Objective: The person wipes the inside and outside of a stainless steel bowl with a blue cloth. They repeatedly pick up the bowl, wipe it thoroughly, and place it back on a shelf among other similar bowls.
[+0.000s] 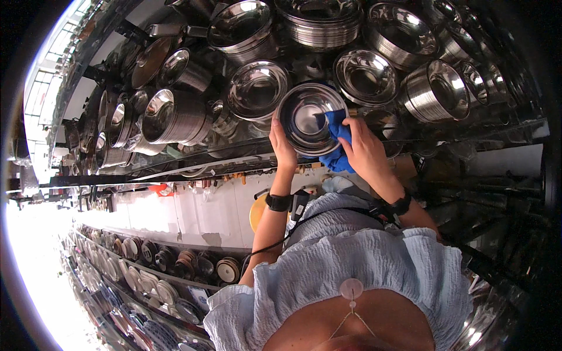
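Note:
A round stainless steel bowl [310,113] is held up in front of the shelf, its inside facing me. My left hand [282,142] grips the bowl's left rim. A blue cloth [338,127] is pinched in my right hand [362,147]; one part lies over the right rim into the bowl, and the rest hangs below it. Just behind the held bowl, one steel bowl [258,90] lies to the left and another steel bowl [366,77] to the right.
Stacked steel basins [322,28] line the back of the shelf. Nested steel pots [175,116] stand at left, more stacked bowls [434,90] at right. The shelf's front edge [210,162] runs below my hands. Behind me, racks hold plates [164,291]. A yellow round object [258,213] is near my left forearm.

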Available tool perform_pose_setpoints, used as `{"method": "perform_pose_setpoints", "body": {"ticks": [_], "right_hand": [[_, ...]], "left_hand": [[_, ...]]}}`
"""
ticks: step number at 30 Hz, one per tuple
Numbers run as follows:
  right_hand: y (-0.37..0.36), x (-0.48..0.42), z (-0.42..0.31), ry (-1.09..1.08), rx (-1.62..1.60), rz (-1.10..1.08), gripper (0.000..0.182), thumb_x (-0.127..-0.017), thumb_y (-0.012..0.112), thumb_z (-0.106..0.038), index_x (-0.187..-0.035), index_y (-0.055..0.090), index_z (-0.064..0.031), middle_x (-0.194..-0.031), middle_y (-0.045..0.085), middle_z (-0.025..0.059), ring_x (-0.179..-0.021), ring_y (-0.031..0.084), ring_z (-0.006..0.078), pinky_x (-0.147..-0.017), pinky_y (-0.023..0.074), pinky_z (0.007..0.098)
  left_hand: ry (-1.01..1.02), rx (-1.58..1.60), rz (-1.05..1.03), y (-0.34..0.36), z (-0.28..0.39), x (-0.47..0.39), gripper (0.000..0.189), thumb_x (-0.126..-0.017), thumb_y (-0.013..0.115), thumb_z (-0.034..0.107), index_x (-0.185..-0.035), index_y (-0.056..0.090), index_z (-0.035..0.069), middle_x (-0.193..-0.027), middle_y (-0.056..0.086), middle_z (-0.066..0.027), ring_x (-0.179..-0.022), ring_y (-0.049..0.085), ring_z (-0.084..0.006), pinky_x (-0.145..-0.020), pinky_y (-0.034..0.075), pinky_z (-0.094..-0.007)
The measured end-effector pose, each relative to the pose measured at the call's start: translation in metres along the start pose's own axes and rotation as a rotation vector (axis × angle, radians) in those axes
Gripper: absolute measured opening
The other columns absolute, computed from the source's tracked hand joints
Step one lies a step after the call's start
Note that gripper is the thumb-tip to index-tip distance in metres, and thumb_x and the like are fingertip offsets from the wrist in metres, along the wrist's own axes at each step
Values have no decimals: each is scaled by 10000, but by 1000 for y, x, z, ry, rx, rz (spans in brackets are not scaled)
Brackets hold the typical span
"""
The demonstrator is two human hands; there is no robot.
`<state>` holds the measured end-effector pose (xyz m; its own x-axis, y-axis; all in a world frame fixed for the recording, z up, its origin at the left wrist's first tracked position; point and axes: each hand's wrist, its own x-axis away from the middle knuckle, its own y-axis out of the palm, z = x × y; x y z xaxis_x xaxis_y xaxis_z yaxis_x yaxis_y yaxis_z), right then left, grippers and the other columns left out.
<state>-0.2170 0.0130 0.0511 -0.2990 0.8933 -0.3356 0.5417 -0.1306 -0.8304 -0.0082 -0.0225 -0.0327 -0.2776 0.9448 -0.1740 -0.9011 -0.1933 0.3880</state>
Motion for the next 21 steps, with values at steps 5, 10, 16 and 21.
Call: {"method": "perform_pose_setpoints", "body": {"ticks": [5,10,16,21], "right_hand": [[22,-23,4,36,187,196,365,-911,658,-121,-1192,475,21,-1059,606,184,-872,682,341,-676,574,368],[34,-52,-7,38,327,287,353,-852,647,-67,-1164,502,12,-1006,601,170,-802,682,284,-650,571,342],[47,-87,-26,-51,101,136,328,-909,646,-123,-1178,490,-20,-1041,603,196,-899,654,373,-727,548,412],[59,-73,-37,-158,-314,-132,383,-929,622,-164,-1224,443,3,-1029,639,255,-887,653,419,-667,537,483]], "left_hand": [[-27,28,-12,3,3,1,568,-1099,306,363,-1454,417,-67,-1408,537,-154,-1294,498,-223,-1123,341,-343],[-4,39,-36,7,10,1,565,-1096,314,357,-1440,428,-77,-1394,547,-156,-1277,509,-224,-1117,346,-341],[-37,-36,-6,2,5,0,568,-1097,309,365,-1433,440,-74,-1389,549,-149,-1277,507,-216,-1108,356,-333],[-43,-74,-28,-5,-1,0,593,-1106,241,401,-1418,469,-49,-1353,565,-122,-1233,513,-182,-1086,360,-322]]}}
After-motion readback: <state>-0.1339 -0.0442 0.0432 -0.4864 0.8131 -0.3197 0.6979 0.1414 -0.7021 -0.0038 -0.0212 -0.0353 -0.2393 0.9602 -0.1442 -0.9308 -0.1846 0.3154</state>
